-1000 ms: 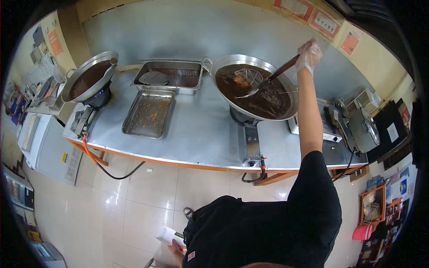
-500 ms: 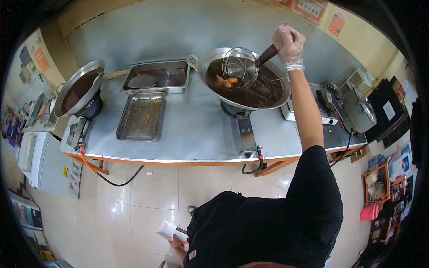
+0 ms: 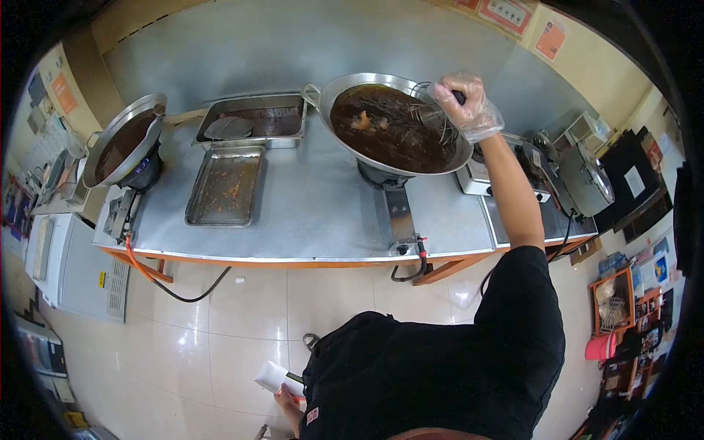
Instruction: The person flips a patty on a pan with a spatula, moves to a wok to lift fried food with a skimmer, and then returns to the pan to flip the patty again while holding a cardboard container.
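Observation:
My right hand [image 3: 463, 106], in a clear plastic glove, grips the dark handle of a wire skimmer [image 3: 431, 114]. The skimmer's wire head dips into dark oil at the right side of a large wok [image 3: 352, 81]. Orange-brown fried pieces [image 3: 363, 122] float among bubbles left of the skimmer. Low by my side, my left hand [image 3: 287, 400] is closed round the edge of a white, flat-sided object [image 3: 272, 375] with a dark strip and an orange bit; what it is, I cannot tell.
Left of the wok stand a deep steel pan [image 3: 293, 136] with dark liquid and a shallow crumb-strewn tray [image 3: 192, 209]. A second wok [image 3: 151, 110] is at the far left. A gas burner [image 3: 400, 220] sits under the large wok; a lidded pot [image 3: 583, 176] stands right.
My right hand has lowered and turned, taking the skimmer from above the oil down to the wok's right side. The fried pieces now float apart from it. My left hand stays low.

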Available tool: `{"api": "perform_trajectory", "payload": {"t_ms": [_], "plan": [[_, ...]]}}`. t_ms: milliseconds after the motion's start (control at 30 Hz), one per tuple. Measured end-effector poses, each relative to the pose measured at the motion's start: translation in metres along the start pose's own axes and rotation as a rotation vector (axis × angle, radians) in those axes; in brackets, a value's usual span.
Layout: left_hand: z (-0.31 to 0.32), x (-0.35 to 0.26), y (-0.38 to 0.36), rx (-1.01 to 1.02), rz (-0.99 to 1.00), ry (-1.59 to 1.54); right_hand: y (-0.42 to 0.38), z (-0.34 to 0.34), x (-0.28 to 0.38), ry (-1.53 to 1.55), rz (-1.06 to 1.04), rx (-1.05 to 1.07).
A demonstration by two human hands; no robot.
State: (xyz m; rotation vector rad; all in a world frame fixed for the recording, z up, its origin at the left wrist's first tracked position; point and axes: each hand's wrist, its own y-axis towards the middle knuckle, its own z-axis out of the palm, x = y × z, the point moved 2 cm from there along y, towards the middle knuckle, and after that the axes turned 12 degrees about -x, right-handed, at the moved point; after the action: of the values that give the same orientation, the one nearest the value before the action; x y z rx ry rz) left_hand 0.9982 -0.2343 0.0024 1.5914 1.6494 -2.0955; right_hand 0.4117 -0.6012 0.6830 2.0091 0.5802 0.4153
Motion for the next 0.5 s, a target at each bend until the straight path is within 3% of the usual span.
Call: {"api": "perform_trajectory", "payload": {"t_ms": [100, 200, 333, 367, 500], "plan": [[0.002, -0.005, -0.007, -0.033, 0.079, 0.02, -0.004, -0.004, 0.001, -0.004, 0.005, -0.071], [0.004, -0.015, -0.009, -0.07, 0.092, 0.092, -0.013, -0.005, -0.017, 0.112, 0.249, -0.162], [-0.007, 0.0, 0.018, 0.06, -0.008, -0.001, -0.019, -0.003, -0.036, 0.455, 0.484, -0.426], [-0.012, 0.005, 0.025, 0.121, -0.056, 0.003, -0.019, -0.001, -0.044, 0.547, 0.448, -0.566], [-0.015, 0.009, 0.015, 0.023, 0.031, 0.025, -0.004, 0.001, -0.057, 0.629, 0.559, -0.857]]}}
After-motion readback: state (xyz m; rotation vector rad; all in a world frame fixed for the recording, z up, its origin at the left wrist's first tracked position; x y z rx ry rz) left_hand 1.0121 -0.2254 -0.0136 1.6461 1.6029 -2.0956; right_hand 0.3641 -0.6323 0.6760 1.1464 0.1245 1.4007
